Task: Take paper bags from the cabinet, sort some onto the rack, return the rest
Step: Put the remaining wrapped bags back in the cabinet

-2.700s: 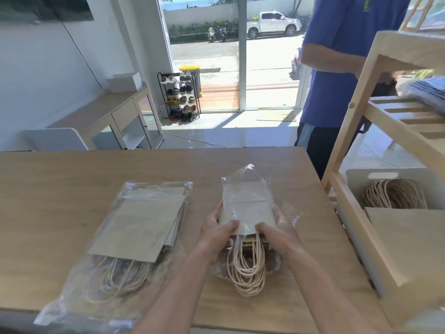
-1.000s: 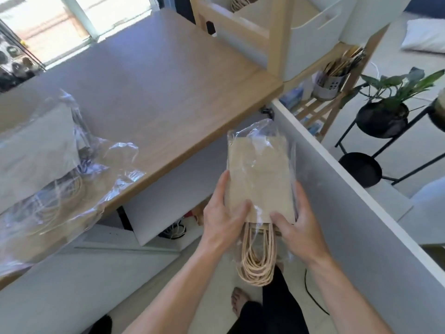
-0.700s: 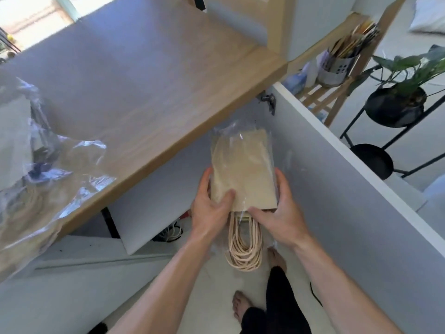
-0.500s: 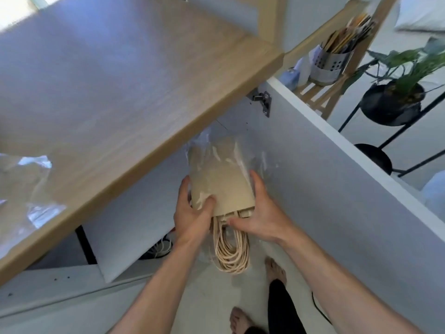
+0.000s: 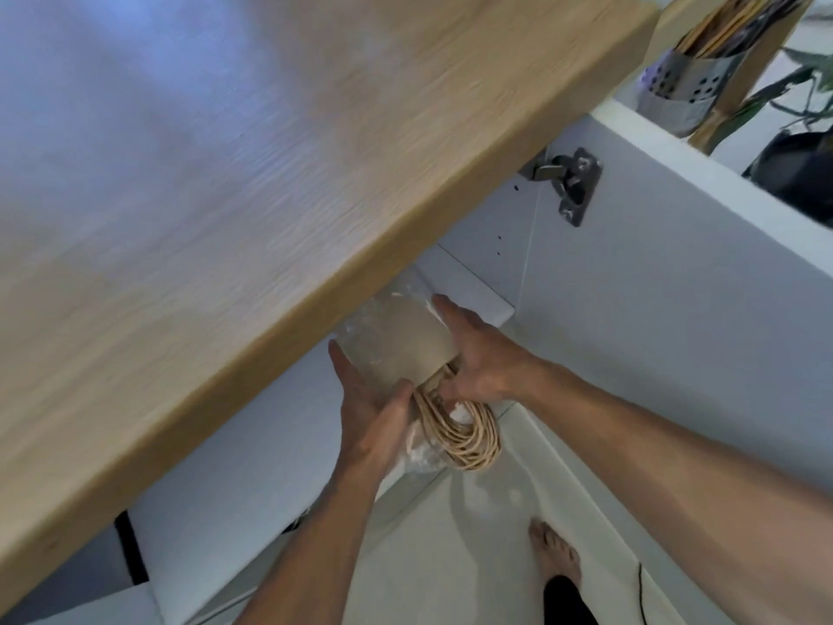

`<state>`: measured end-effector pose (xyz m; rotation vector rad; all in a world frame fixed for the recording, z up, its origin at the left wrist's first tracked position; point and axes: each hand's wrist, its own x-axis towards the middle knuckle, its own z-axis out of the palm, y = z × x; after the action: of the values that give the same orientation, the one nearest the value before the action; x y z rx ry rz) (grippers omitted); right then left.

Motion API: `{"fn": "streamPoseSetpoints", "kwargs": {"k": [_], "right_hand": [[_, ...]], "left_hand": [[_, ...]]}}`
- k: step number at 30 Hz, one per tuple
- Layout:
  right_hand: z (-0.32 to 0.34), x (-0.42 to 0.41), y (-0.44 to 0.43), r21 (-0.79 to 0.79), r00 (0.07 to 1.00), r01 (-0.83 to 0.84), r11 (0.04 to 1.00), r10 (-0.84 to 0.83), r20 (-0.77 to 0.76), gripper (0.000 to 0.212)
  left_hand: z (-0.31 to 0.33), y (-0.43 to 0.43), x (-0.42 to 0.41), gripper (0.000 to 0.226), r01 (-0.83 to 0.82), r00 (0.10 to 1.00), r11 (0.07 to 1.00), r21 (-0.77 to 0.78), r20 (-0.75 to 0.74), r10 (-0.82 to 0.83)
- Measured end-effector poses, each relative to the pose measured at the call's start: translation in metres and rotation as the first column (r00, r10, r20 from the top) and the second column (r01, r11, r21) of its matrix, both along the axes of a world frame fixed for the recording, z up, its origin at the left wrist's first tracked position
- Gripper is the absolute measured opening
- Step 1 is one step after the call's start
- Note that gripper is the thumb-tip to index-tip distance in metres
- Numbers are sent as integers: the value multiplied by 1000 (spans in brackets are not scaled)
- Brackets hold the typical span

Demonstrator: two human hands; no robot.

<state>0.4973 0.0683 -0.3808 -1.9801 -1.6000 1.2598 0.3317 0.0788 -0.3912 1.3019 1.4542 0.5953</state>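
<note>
A small pack of brown paper bags [image 5: 401, 345] in clear plastic, with twine handles [image 5: 464, 430] hanging toward me, is partly under the wooden tabletop [image 5: 216, 182], at the mouth of the white cabinet [image 5: 478, 281]. My left hand [image 5: 374, 412] grips the pack's left side, thumb on top. Gripping the right side is my right hand [image 5: 478, 354], fingers along its edge and thumb by the handles. The pack's far end is hidden beneath the tabletop.
The open cabinet door [image 5: 676, 281] with its metal hinge [image 5: 572, 182] stands on the right. Behind it are a metal utensil holder [image 5: 685, 88] and a dark plant pot [image 5: 793, 169]. My bare foot [image 5: 554, 552] is on the pale floor.
Both hands carried the pack from the tabletop down and forward, under the table edge into the cabinet opening. My view has tipped downward; the larger pack on the table is out of sight.
</note>
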Motion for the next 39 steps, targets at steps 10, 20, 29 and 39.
{"fn": "streamPoseSetpoints", "kwargs": {"k": [10, 20, 29, 39], "right_hand": [[-25, -3, -3, 296, 932, 166, 941, -248, 263, 86], [-34, 11, 6, 341, 944, 147, 929, -235, 234, 49], [-19, 11, -10, 294, 935, 182, 938, -258, 244, 54], [56, -25, -73, 286, 901, 415, 863, -434, 1, 52]], "left_hand": [[-18, 34, 0, 80, 157, 951, 987, 27, -273, -144], [-17, 69, 19, 80, 184, 956, 983, -14, -229, -182], [14, 51, 30, 65, 114, 950, 993, 9, -292, -106], [100, -17, 12, 27, 105, 989, 994, 1, -110, -104]]}}
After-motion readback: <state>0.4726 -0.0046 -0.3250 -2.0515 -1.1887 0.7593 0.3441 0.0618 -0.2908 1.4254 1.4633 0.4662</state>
